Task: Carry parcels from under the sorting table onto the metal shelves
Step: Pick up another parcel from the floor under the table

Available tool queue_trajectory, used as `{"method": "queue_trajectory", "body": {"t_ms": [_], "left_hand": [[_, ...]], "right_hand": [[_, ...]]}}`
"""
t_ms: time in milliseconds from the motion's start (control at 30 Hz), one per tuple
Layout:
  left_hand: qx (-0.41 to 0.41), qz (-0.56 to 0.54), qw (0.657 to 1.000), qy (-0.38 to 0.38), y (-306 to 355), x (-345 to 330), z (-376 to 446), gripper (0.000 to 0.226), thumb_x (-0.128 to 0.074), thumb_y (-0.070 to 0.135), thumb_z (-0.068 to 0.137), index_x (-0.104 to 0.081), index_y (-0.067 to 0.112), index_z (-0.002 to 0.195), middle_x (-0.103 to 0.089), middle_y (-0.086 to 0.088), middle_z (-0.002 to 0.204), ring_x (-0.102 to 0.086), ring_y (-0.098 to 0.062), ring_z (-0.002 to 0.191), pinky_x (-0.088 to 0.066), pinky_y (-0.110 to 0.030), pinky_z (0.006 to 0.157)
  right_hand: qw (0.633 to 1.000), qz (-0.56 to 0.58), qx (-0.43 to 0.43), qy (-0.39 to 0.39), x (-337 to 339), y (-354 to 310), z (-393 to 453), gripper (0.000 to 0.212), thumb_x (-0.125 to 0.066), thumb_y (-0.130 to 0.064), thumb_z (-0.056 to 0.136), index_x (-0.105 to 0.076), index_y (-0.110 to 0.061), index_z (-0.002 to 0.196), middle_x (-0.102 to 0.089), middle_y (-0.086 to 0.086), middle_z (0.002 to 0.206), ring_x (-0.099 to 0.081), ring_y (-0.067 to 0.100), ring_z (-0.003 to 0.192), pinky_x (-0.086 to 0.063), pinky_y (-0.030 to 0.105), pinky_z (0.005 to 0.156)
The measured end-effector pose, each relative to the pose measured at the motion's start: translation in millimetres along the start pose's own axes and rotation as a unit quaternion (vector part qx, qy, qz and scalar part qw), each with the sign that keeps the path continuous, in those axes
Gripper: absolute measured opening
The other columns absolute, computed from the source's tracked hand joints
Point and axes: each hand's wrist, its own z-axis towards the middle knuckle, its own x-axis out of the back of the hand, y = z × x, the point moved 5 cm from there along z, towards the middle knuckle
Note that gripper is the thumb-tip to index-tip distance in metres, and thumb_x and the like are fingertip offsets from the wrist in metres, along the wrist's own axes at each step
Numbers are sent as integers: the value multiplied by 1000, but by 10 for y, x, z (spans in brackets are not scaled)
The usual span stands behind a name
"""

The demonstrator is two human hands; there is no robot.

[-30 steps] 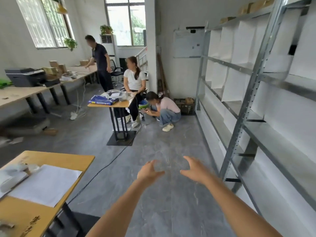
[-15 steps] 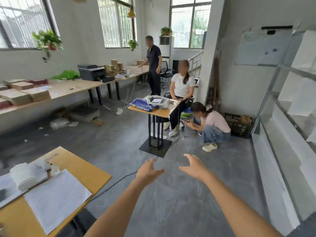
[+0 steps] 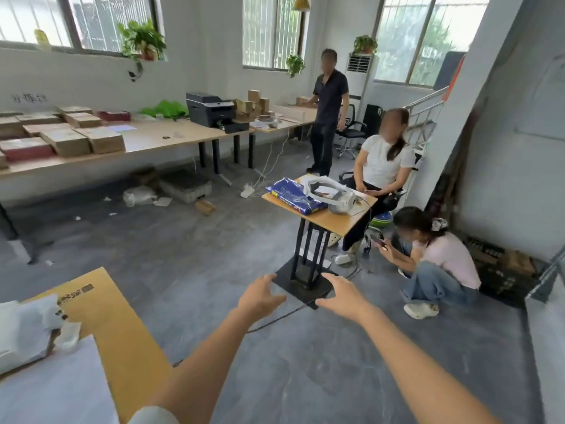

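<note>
My left hand (image 3: 260, 296) and my right hand (image 3: 342, 293) are stretched out in front of me over the grey floor, both empty with fingers spread. A long wooden table (image 3: 159, 139) runs along the far left wall, with several brown and red boxes (image 3: 67, 139) stacked on it. Under that table lie a flat grey parcel (image 3: 186, 185), a white bag (image 3: 139, 195) and a small brown box (image 3: 205, 206). Only a corner of the metal shelves (image 3: 547, 280) shows at the right edge.
A small stand table (image 3: 339, 221) holding a blue packet and a headset stands just ahead. One person squats (image 3: 434, 258) to its right, one sits (image 3: 382, 166) behind it, another stands (image 3: 328, 117) further back. A wooden desk (image 3: 122, 335) with papers is at my near left.
My view has swung left, away from the shelves toward the long table by the wall. Both hands stay outstretched and empty.
</note>
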Motion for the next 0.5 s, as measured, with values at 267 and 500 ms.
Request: {"method": "queue_trajectory", "body": {"t_ms": [267,500], "left_hand": [[57,5,998,20,-398,748,1385,71,-57,33,91,-24,14,151,-35,-11,152,-39,-27,138,-37,-37,107],[125,-11,989,73,-962,1409,2561,70,-57,29,89,-26,16,150,-37,-10,151,-40,-26,137,-38,-35,107]], "right_hand": [[997,-28,64,-38,210,-661,1803,79,-63,-40,84,-25,-19,149,-32,5,154,-33,24,140,-34,40,112],[988,-28,122,-90,108,-1243,3444,76,-61,-35,86,-23,-18,149,-32,8,154,-34,25,140,-33,37,111]]}}
